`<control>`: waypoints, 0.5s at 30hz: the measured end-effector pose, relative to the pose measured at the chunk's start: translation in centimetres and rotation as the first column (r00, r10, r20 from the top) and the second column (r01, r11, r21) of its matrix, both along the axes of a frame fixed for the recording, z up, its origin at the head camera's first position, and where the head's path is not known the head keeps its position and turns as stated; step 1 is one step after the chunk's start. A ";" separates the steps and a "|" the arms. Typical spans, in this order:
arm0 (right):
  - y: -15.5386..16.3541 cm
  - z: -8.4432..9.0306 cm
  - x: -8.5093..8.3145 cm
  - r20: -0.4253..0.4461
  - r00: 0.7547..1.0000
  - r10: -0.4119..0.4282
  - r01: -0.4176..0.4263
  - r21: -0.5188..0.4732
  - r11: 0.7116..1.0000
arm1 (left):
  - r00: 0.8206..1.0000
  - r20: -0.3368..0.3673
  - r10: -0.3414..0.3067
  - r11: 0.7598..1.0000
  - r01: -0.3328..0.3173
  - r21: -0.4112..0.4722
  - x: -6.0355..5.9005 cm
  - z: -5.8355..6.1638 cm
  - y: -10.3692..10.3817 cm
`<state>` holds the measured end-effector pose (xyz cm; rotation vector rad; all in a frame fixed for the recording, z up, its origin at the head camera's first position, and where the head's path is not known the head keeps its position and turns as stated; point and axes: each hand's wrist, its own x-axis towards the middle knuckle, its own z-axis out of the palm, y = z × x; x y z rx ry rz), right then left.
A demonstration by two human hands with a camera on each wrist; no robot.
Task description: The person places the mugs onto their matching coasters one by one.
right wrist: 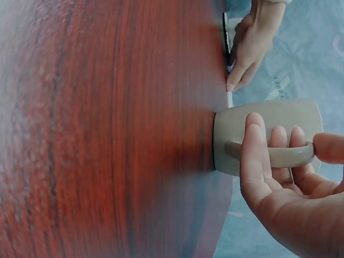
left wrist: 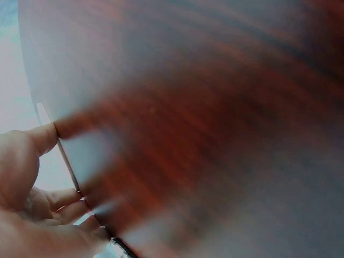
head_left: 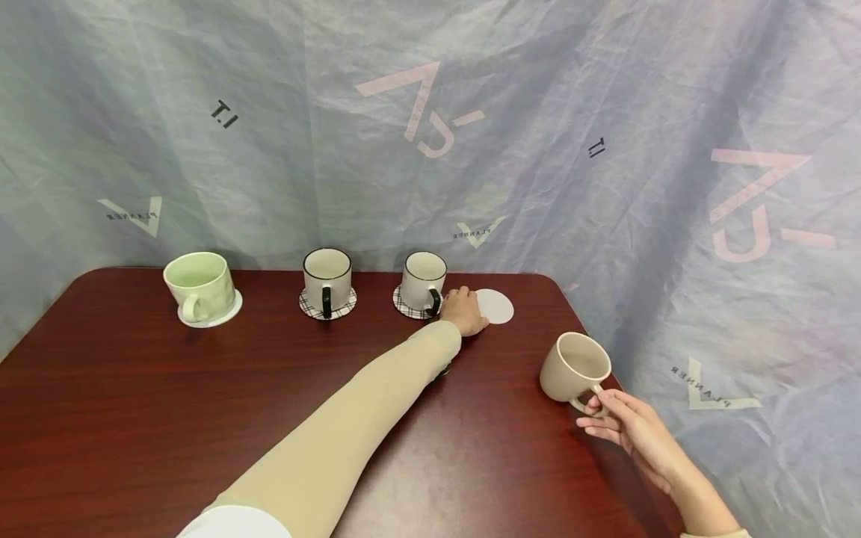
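Observation:
My right hand [head_left: 635, 430] pinches the handle of a beige mug [head_left: 572, 366] near the table's right edge. In the right wrist view, thumb and fingers close around that handle [right wrist: 287, 157], and the mug's base is at the table surface. At the back right, my left hand [head_left: 464, 310] rests on the tabletop beside a round white coaster [head_left: 496, 306], touching its left side. The left wrist view shows the thumb [left wrist: 45, 137] and spread fingers at the coaster's edge. Just left of this hand, a white mug with a black handle [head_left: 425, 276] stands on a plaid coaster [head_left: 406, 305].
Another black-handled white mug [head_left: 327, 276] stands on a plaid coaster [head_left: 309, 308] at the back middle. A pale green mug [head_left: 202, 288] occupies a white coaster [head_left: 232, 310] at the back left. A printed grey curtain [head_left: 525, 134] hangs behind the dark red wooden table [head_left: 134, 418].

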<state>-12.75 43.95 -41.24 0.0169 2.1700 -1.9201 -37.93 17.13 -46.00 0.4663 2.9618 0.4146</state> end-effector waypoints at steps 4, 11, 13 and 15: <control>-0.2 0.2 -0.1 0.025 1.000 -0.002 0.002 0.001 1.000 | 1.000 0.002 0.006 1.000 -0.006 0.000 0.4 0.2 -0.2; -0.5 0.4 0.0 0.042 0.998 -0.046 0.045 0.030 0.999 | 1.000 0.021 -0.002 1.000 0.003 -0.026 0.9 0.5 -0.2; -0.5 0.5 -0.1 0.034 0.998 -0.051 0.050 0.025 0.998 | 1.000 0.021 -0.003 1.000 0.004 -0.026 0.8 0.5 -0.2; -0.5 0.6 -0.1 0.023 0.999 -0.049 0.049 0.018 0.999 | 1.000 0.018 0.001 1.000 0.000 -0.016 0.7 0.4 -0.2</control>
